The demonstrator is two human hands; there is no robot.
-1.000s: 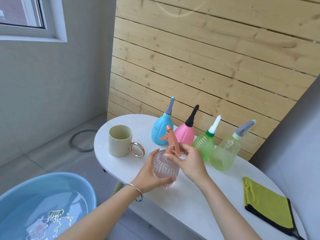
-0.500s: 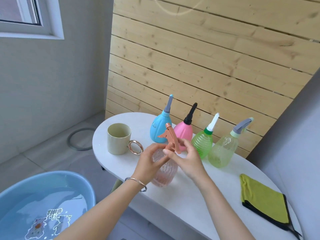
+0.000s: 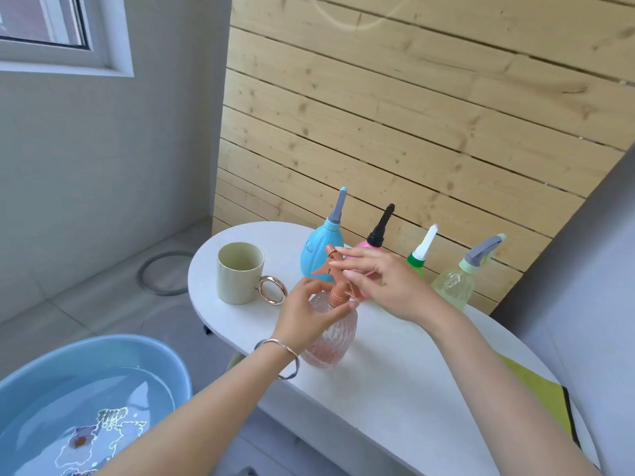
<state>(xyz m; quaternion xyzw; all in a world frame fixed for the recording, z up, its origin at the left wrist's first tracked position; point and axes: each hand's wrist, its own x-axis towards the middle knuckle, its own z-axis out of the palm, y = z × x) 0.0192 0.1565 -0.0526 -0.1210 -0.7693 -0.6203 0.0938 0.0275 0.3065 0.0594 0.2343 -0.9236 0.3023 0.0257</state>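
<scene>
A clear pink ribbed spray bottle [image 3: 335, 341] stands on the white table [image 3: 395, 389] in front of me. Its orange trigger head [image 3: 335, 269] sits on the neck. My left hand [image 3: 309, 319] grips the bottle's shoulder, thumb at the orange collar. My right hand [image 3: 385, 286] pinches the trigger head from the right, its fingers reaching across the top.
Behind stand a blue bottle [image 3: 321, 252], a pink bottle [image 3: 376, 235], a green bottle [image 3: 421, 255] and a pale green sprayer [image 3: 460, 280]. A beige mug [image 3: 240, 273] with a gold ring handle is left. A yellow cloth [image 3: 546, 393] lies right. A blue water basin [image 3: 86, 400] sits on the floor.
My left hand slid up from the bottle's belly to its shoulder. My right hand rose from the collar to the trigger head.
</scene>
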